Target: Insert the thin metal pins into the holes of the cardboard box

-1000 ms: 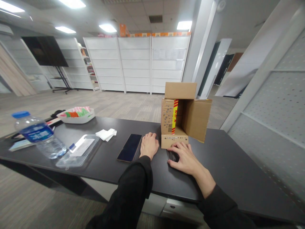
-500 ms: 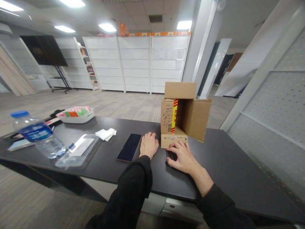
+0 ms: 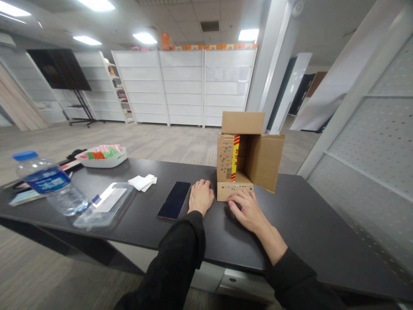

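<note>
black object (image 3: 230, 212) partly under the right hand (image 3: 248, 210), fingers curled over it, firmness of grip unclear

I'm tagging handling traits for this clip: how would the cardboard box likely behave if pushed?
The cardboard box is probably light for its size, given its thin walls. Its squared body should stay fairly stiff, though the open side flap would likely swing. Standing on a smooth-looking desk, it may slide before it tips.
</note>
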The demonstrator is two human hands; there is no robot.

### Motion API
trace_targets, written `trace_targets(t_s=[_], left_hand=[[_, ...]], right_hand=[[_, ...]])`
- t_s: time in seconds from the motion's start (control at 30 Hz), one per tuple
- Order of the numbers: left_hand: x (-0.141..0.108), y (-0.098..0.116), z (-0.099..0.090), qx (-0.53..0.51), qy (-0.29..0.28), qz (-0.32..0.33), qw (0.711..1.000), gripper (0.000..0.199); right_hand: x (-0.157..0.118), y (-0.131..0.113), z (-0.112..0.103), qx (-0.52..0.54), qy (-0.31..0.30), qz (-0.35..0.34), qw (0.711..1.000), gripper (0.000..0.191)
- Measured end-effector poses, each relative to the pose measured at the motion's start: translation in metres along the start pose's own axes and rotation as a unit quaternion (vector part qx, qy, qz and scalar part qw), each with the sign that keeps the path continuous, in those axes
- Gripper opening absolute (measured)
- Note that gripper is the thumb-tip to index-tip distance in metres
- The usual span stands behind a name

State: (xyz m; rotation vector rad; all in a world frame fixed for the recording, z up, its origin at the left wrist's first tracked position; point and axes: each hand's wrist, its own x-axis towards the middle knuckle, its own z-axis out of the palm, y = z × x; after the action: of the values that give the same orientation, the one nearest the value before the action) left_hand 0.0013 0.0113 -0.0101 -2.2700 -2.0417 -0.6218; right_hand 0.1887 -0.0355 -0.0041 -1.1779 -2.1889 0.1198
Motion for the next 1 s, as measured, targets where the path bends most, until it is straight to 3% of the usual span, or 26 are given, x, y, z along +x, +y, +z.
trace_targets(t_s=[0.2, 0.53, 1.0], left_hand=[[0.0, 0.0, 0.0, 0.006, -0.002, -0.003, 1.0, 0.026], [-0.001, 0.002, -0.004, 0.003, -0.01, -0.004, 1.0, 0.026], [0.0, 0.0, -0.001, 0.006, -0.002, 0.003, 1.0, 0.025]], right_hand=[[0.002, 0.005, 0.002, 0.018, 0.076, -0.002, 0.997, 0.026], [0.007, 0.025, 0.005, 0.067, 0.249, 0.108, 0.96, 0.031], [0.008, 0.034, 0.007, 0.059, 0.269, 0.118, 0.954, 0.033]])
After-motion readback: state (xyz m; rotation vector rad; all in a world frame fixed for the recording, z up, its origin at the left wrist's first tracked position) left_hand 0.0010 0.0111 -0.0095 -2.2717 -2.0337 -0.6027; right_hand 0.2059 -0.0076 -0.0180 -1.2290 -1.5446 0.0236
